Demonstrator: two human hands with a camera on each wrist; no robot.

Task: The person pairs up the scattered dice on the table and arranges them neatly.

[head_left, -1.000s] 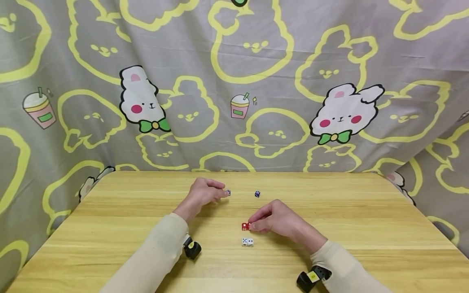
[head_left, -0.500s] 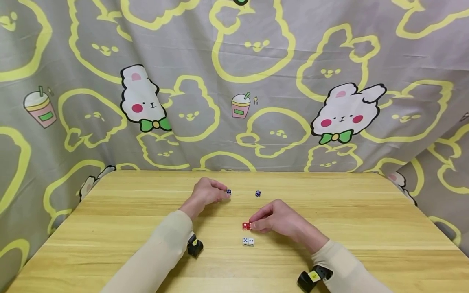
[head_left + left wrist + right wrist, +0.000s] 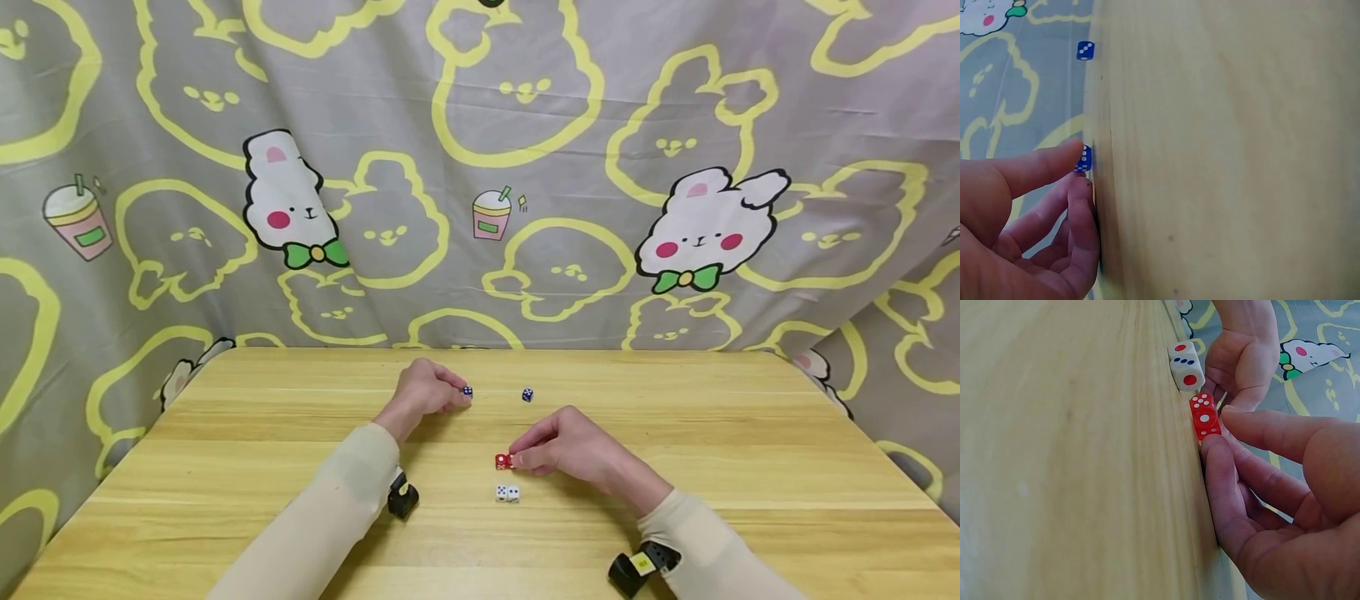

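Note:
Far back on the table, my left hand (image 3: 427, 389) pinches a blue die (image 3: 468, 392) between thumb and finger; the fingers cover part of it. A second blue die (image 3: 527, 395) lies apart to its right. Closer to me, my right hand (image 3: 573, 450) holds the right one of two red dice (image 3: 501, 461), which sit side by side. In the right wrist view, thumb and fingertips close in on the red dice (image 3: 1204, 417) at their near end. Two white dice (image 3: 507, 493) stand together just in front of the red pair.
All the dice lie on a wood-grain table (image 3: 262, 467). A grey curtain (image 3: 465, 275) with yellow animal outlines hangs behind its back edge. Black wrist cameras (image 3: 633, 571) are strapped below both sleeves.
The left hand and forearm have shifted slightly right, and the blue die at its fingertips has turned a little. My right hand has stayed at the red dice.

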